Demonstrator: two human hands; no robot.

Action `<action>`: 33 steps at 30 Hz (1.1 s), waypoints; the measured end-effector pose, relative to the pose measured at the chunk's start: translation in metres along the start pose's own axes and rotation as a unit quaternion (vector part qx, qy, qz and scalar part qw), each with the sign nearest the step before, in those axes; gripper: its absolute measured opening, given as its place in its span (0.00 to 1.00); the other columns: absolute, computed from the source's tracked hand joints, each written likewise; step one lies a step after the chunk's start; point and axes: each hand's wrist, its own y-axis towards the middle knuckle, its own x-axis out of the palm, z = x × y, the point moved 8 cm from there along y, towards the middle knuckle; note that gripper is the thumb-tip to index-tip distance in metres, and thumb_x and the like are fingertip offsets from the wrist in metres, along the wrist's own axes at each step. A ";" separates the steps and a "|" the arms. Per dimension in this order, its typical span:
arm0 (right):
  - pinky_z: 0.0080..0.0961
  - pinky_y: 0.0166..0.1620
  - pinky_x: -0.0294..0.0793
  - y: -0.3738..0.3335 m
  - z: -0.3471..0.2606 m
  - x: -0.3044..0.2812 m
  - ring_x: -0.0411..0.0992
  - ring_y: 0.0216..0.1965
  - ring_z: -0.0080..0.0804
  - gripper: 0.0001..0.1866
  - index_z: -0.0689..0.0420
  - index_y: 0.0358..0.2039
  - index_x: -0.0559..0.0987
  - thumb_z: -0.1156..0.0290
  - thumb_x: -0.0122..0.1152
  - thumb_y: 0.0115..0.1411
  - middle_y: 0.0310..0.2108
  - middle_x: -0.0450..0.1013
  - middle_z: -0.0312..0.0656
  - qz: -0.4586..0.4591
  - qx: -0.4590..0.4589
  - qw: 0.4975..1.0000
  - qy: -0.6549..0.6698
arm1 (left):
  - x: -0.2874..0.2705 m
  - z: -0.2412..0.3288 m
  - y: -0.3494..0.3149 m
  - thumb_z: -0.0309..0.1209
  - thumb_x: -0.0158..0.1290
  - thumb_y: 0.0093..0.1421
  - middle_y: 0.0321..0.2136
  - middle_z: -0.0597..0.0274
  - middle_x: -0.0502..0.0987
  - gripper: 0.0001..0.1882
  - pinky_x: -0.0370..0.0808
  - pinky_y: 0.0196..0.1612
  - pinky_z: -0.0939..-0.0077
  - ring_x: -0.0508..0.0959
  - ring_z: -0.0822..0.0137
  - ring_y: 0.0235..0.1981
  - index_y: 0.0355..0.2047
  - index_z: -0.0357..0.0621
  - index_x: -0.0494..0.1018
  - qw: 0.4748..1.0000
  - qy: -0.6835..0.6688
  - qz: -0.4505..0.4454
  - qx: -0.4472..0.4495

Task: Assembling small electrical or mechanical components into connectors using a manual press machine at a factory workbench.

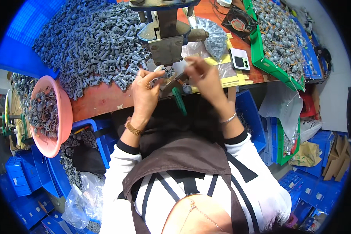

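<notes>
At the front edge of the red worktable, my left hand point(145, 93) is left of a metal bench press point(165, 48). Its thumb and fingers are pinched together beside the press's lower block, and whatever they hold is too small to make out. My right hand point(207, 82) is raised on the other side, its curled fingers smeared by motion. Between the hands, small grey plastic parts point(170, 72) lie under the press. A green loop point(179, 100) hangs at the table edge, close to a small grey ball-shaped part point(187, 89).
A large heap of grey plastic fittings point(101, 43) covers the table's left. At the right are a phone point(240, 59), a black fan point(239, 23) and a green tray point(257, 50) of wired parts. A pink basin point(65, 113) stands left; a blue crate point(255, 128) is below.
</notes>
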 end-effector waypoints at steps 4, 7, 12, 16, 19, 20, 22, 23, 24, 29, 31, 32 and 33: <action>0.19 0.39 0.73 0.073 -0.022 -0.049 0.74 0.33 0.21 0.11 0.63 0.41 0.76 0.69 0.52 0.65 0.32 0.75 0.35 0.048 -0.051 0.985 0.158 | 0.001 0.005 -0.008 0.19 0.58 0.47 0.25 0.57 0.70 0.14 0.68 0.30 0.68 0.72 0.60 0.26 0.35 0.47 0.81 0.999 0.001 0.044 -0.008; 0.20 0.40 0.72 0.138 -0.046 -0.034 0.72 0.36 0.20 0.10 0.62 0.38 0.76 0.68 0.54 0.63 0.34 0.76 0.35 -0.105 -0.043 0.939 0.325 | -0.001 0.007 -0.005 0.19 0.58 0.48 0.25 0.56 0.70 0.13 0.68 0.30 0.68 0.72 0.59 0.26 0.35 0.46 0.81 0.999 0.013 0.030 -0.026; 0.15 0.26 0.64 0.188 -0.109 -0.067 0.67 0.22 0.16 0.09 0.58 0.36 0.79 0.67 0.55 0.63 0.22 0.71 0.29 -0.042 -0.113 0.972 0.201 | 0.012 0.012 -0.001 0.21 0.59 0.48 0.25 0.56 0.70 0.12 0.68 0.30 0.68 0.72 0.59 0.25 0.35 0.47 0.81 0.999 0.023 0.011 -0.030; 0.17 0.25 0.68 0.075 -0.201 -0.077 0.69 0.20 0.19 0.10 0.60 0.32 0.78 0.66 0.56 0.63 0.21 0.72 0.35 -0.027 -0.322 0.897 0.302 | -0.004 0.003 -0.007 0.23 0.60 0.49 0.25 0.56 0.70 0.12 0.69 0.30 0.68 0.72 0.59 0.26 0.35 0.47 0.81 0.998 0.033 0.036 -0.037; 0.26 0.40 0.72 -0.007 -0.192 -0.076 0.73 0.36 0.26 0.09 0.59 0.35 0.76 0.67 0.61 0.59 0.32 0.75 0.39 0.143 -0.342 0.918 -0.142 | 0.000 0.003 -0.006 0.23 0.61 0.48 0.20 0.61 0.65 0.13 0.63 0.26 0.74 0.65 0.68 0.21 0.36 0.46 0.81 0.998 0.023 0.052 -0.003; 0.29 0.46 0.71 -0.036 -0.183 -0.063 0.72 0.39 0.27 0.06 0.58 0.32 0.75 0.72 0.62 0.57 0.34 0.75 0.38 0.170 -0.348 0.863 -0.324 | 0.001 0.009 -0.005 0.23 0.61 0.48 0.20 0.61 0.65 0.13 0.62 0.26 0.74 0.65 0.69 0.21 0.37 0.46 0.81 0.999 0.016 0.043 -0.003; 0.43 0.53 0.67 -0.078 -0.132 -0.041 0.72 0.38 0.42 0.13 0.55 0.22 0.70 0.75 0.69 0.47 0.28 0.71 0.40 0.064 -0.410 0.910 0.003 | -0.001 0.004 -0.004 0.23 0.60 0.49 0.20 0.61 0.65 0.13 0.62 0.25 0.75 0.65 0.70 0.20 0.37 0.46 0.81 0.999 0.014 0.043 -0.007; 0.44 0.53 0.67 -0.083 -0.132 -0.039 0.72 0.37 0.42 0.13 0.55 0.21 0.69 0.75 0.69 0.47 0.27 0.71 0.39 0.048 -0.409 0.911 -0.032 | 0.000 0.000 -0.005 0.23 0.60 0.49 0.20 0.61 0.65 0.12 0.62 0.25 0.75 0.64 0.70 0.20 0.36 0.46 0.81 0.999 -0.003 0.043 -0.003; 0.45 0.52 0.68 -0.086 -0.133 -0.036 0.72 0.37 0.42 0.14 0.55 0.20 0.69 0.75 0.69 0.46 0.27 0.70 0.39 0.035 -0.405 0.911 -0.069 | 0.000 -0.001 -0.007 0.23 0.60 0.49 0.20 0.61 0.65 0.12 0.62 0.25 0.76 0.64 0.70 0.20 0.36 0.45 0.81 0.999 -0.020 0.037 0.003; 0.33 0.45 0.70 -0.049 -0.190 -0.069 0.72 0.34 0.32 0.13 0.56 0.26 0.74 0.72 0.72 0.46 0.26 0.73 0.37 0.057 -0.423 0.904 0.009 | -0.011 0.014 -0.017 0.31 0.58 0.54 0.29 0.52 0.74 0.16 0.73 0.32 0.61 0.77 0.51 0.30 0.43 0.41 0.74 0.989 0.116 0.084 0.034; 0.21 0.41 0.70 -0.024 -0.194 -0.093 0.71 0.36 0.25 0.16 0.62 0.39 0.76 0.74 0.70 0.49 0.35 0.74 0.39 0.145 -0.306 0.939 0.063 | -0.008 0.013 -0.023 0.34 0.54 0.57 0.26 0.53 0.74 0.08 0.74 0.30 0.59 0.77 0.49 0.27 0.32 0.42 0.75 0.970 0.238 0.038 0.013; 0.20 0.41 0.71 -0.016 -0.188 -0.100 0.71 0.37 0.25 0.17 0.65 0.44 0.74 0.78 0.65 0.54 0.39 0.74 0.41 0.202 -0.331 0.900 0.200 | -0.007 0.014 -0.030 0.34 0.53 0.59 0.25 0.51 0.74 0.09 0.72 0.29 0.57 0.76 0.48 0.27 0.28 0.41 0.73 0.979 0.202 0.023 0.024; 0.21 0.42 0.71 -0.019 -0.197 -0.106 0.71 0.38 0.26 0.15 0.65 0.44 0.73 0.79 0.62 0.56 0.40 0.73 0.42 0.243 -0.341 0.891 0.173 | -0.005 0.019 -0.035 0.34 0.52 0.60 0.24 0.49 0.75 0.11 0.71 0.29 0.56 0.76 0.47 0.27 0.25 0.40 0.72 0.985 0.166 0.011 0.038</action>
